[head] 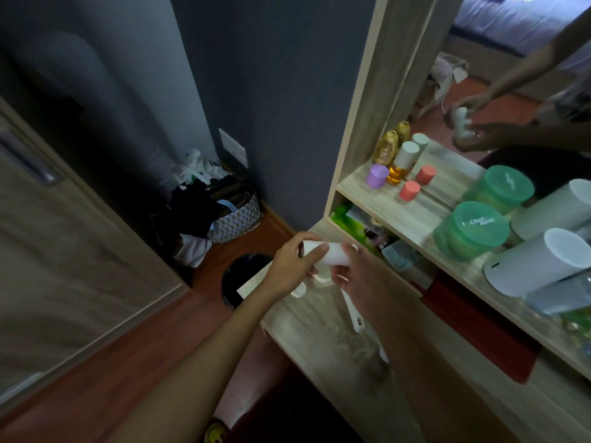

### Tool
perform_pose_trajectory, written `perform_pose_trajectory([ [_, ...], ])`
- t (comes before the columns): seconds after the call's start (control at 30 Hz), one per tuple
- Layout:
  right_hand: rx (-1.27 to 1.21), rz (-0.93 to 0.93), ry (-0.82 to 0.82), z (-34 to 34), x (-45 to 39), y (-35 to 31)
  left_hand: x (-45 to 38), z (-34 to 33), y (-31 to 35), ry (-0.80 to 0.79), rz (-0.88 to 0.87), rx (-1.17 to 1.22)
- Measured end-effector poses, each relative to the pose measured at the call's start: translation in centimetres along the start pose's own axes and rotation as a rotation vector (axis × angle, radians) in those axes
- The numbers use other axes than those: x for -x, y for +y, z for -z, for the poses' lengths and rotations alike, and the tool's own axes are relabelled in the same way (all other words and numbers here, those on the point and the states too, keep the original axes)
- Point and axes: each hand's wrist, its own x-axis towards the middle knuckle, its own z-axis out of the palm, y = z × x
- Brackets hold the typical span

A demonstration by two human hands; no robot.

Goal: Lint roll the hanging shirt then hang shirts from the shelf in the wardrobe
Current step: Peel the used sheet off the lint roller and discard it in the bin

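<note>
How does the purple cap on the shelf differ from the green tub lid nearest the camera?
The purple cap is small, plain and opaque; the green lid is far wider, carries white lettering and tops a translucent green tub. The purple cap sits toward the shelf's far left end by the golden bottles; the green lid sits further right. Both are round.

From my hands, the desk top toward 6 o'clock is mostly bare, only a white handle lying across it. At 3 o'clock the shelf is crowded: green tubs, white cylinders, small bottles, little room between them. At 9 o'clock open floor, then the wardrobe door. At 10 o'clock a black bin and a full basket block the corner.
</note>
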Motion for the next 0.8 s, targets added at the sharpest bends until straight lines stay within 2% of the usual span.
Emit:
perform_pose_trajectory([
  [0.13, -0.060, -0.114, -0.006, -0.7, -0.2, 0.4, 0.2, 2.2, -0.2, 0.036, -0.020, -0.083],
  [0.33, -0.199, -0.230, -0.117, -0.9, 0.0, 2.3, 0.9, 3.3, -0.7, 0.049, -0.004, -0.171],
  [0.43, -0.251, -0.269, -0.083, -1.0, -0.2, 3.5, 1.2, 3.6, -1.1, 0.058, 0.015, -0.210],
  [0.5, -0.283, -0.268, -0.049, -0.7, -0.4, 4.1, 1.2, 4.2, -1.4, 0.132, 0.060, -0.156],
  [0.57, -0.112, -0.234, -0.013, -0.2, -0.9, 5.0, 1.0, 5.0, -1.7, 0.230, 0.118, -0.097],
  [0.7, 0.642, 0.010, 0.003, 1.1, -2.0, 7.9, 1.0, 5.7, -2.0, 0.269, 0.181, -0.080],
  [0.8, 0.871, 0.131, -0.032, 1.6, -2.6, 9.5, 1.4, 5.7, -2.3, 0.247, 0.200, -0.078],
])
